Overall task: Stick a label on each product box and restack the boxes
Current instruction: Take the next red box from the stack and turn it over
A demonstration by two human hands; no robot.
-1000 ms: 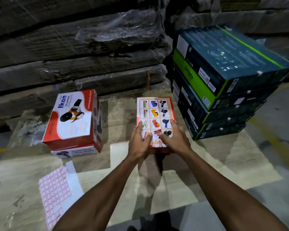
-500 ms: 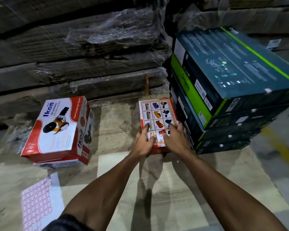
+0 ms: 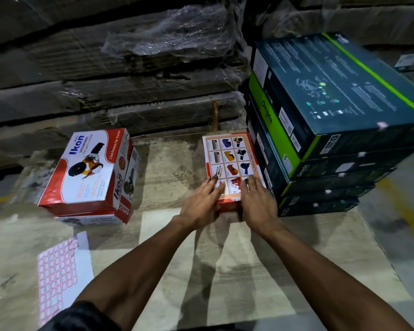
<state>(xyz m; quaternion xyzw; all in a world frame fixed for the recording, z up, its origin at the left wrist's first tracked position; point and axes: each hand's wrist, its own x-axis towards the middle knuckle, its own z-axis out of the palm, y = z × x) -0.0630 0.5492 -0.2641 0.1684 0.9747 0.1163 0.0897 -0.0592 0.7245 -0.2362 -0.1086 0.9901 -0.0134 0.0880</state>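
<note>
A dark sleeve cuff (image 3: 81, 315) is showing at the bottom edge on the left arm. A label sheet (image 3: 58, 271), printed with a grid of pink-bordered stickers, is lying flat on the cardboard floor sheets (image 3: 249, 271) to the near left, well apart from both hands.

Both forearms are extending forward to the product box (image 3: 230, 163), which is lying flat on the cardboard with its catalogue panel of product pictures facing up. The left hand (image 3: 201, 203) is resting on the near left corner of this box: fingers straight and spread over the top panel, thumb tucked against the near side face. The right hand (image 3: 257, 199) is resting on the near right corner in the same manner, fingers straight and flat on the top. Neither grip is curling round the box from above; whether the thumbs are pinching the near face cannot be determined.

The box is sitting just beside, possibly touching, the stack of dark green boxes (image 3: 332, 139) on its right; contact cannot be confirmed.

To the left, well apart, a red-and-white Ikon box (image 3: 89, 168) is lying tilted on top of a second box of the same kind (image 3: 93, 219).

Beyond everything, shrink-wrapped flat cardboard bundles (image 3: 129, 68) are forming the background wall.
</note>
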